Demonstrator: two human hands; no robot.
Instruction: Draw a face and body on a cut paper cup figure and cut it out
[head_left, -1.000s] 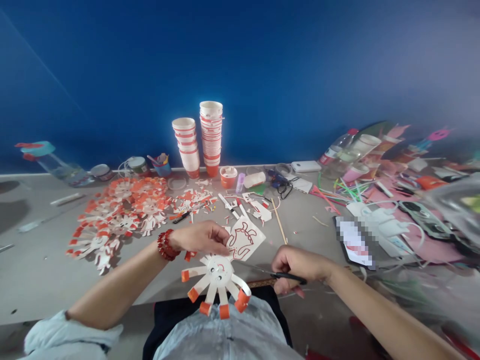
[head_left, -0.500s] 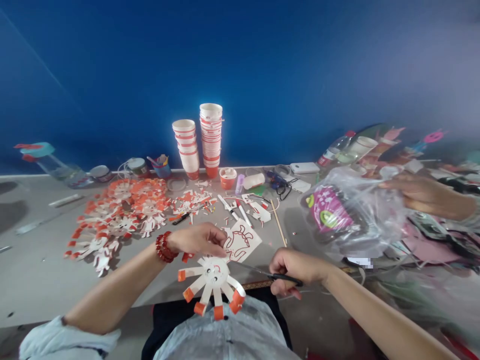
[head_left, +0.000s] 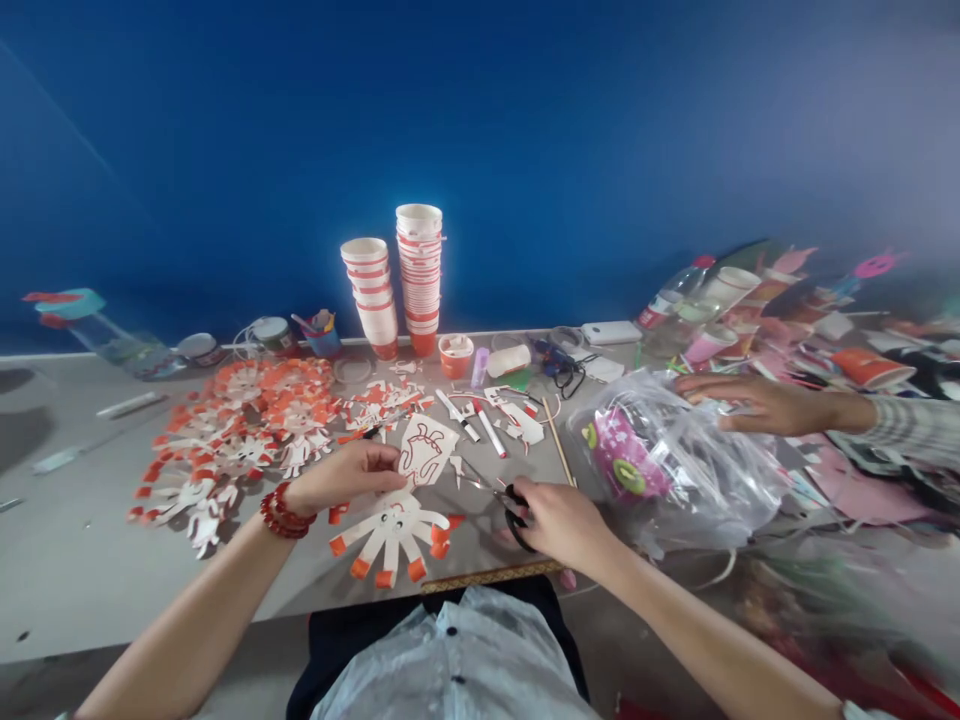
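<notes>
My left hand [head_left: 351, 474], with a red bead bracelet, pinches the edge of a white piece of paper [head_left: 426, 448] that has a dark red outline drawn on it. A white paper octopus [head_left: 393, 526] with a face and orange-tipped curled legs sits just under those fingertips; whether they grip it too I cannot tell. My right hand [head_left: 559, 520] is closed around the black handles of a pair of scissors [head_left: 516, 512]. The scissor blades point left towards the paper, apart from it, their tips near a small white scrap [head_left: 457, 468].
Behind stand two stacks of paper cups [head_left: 420, 280]. Orange-and-white cutouts [head_left: 247, 420] are heaped at left, markers [head_left: 491, 432] and a wooden stick [head_left: 557, 440] in the middle. At right, another person's hand [head_left: 765, 402] rests on a clear plastic bag [head_left: 690, 470].
My left hand has moved left with the paper and the octopus. My right hand and the scissors have shifted left and slightly up. The other person's hand has brought the bag lower and left.
</notes>
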